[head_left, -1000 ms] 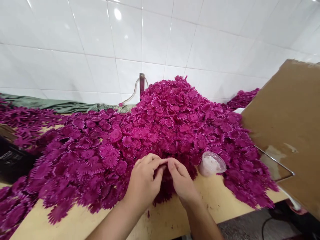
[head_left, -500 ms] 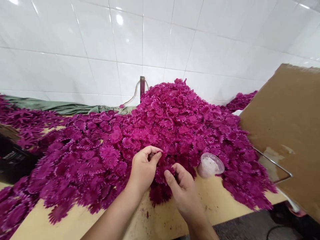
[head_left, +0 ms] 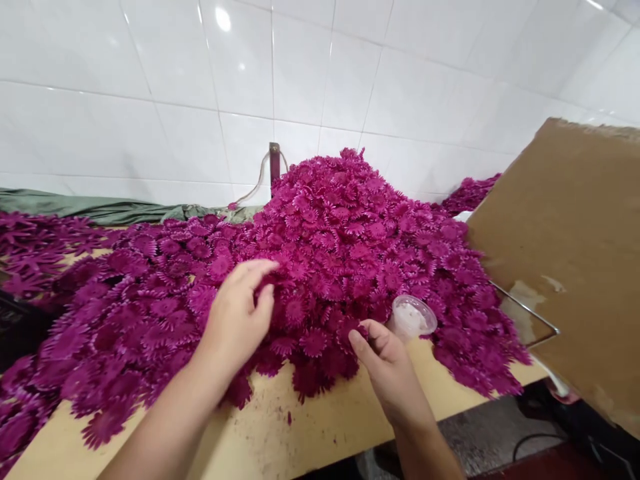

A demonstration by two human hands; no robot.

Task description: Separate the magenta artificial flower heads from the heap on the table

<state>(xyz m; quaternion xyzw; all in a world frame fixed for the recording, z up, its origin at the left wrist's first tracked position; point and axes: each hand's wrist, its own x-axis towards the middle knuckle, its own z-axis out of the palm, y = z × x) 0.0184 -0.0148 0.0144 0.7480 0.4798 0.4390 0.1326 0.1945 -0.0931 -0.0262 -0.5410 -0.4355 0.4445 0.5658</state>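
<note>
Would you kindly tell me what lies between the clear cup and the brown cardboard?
Purple flowers lie between the cup and the cardboard, as the head view shows.

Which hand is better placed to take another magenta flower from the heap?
Probably the left: the left hand looks open, its fingers at the heap, while the right hand seems to be pinching a flower.
</note>
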